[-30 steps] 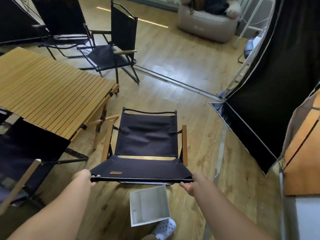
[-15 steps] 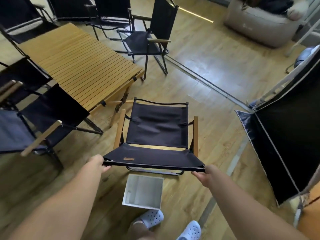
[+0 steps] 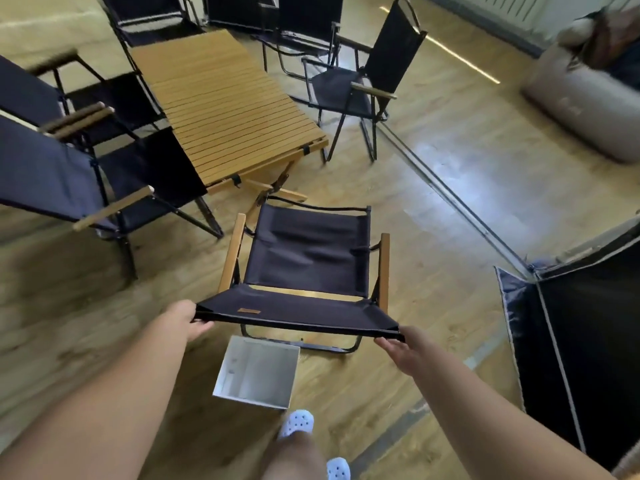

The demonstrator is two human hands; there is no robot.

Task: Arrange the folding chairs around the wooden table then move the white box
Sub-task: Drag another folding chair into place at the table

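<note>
A black folding chair [image 3: 304,258] with wooden armrests stands at the near end of the slatted wooden table [image 3: 221,109]. My left hand [image 3: 188,320] grips the left corner of its backrest top edge, and my right hand [image 3: 401,348] grips the right corner. The open white box [image 3: 256,372] lies on the floor just behind the chair, between my arms. Several other black folding chairs ring the table: two on the left [image 3: 79,174], one on the right [image 3: 363,84], more at the far end [image 3: 298,32].
A black fabric panel with white trim [image 3: 571,344] stands at the right. A grey beanbag [image 3: 581,98] lies at the far right. A metal floor strip [image 3: 450,199] runs diagonally. My feet in white clogs [image 3: 298,424] are by the box.
The view has swung left and closer to the table, and the chair in my hands now sits nearer the table's end. Both hands keep their grip on the backrest.
</note>
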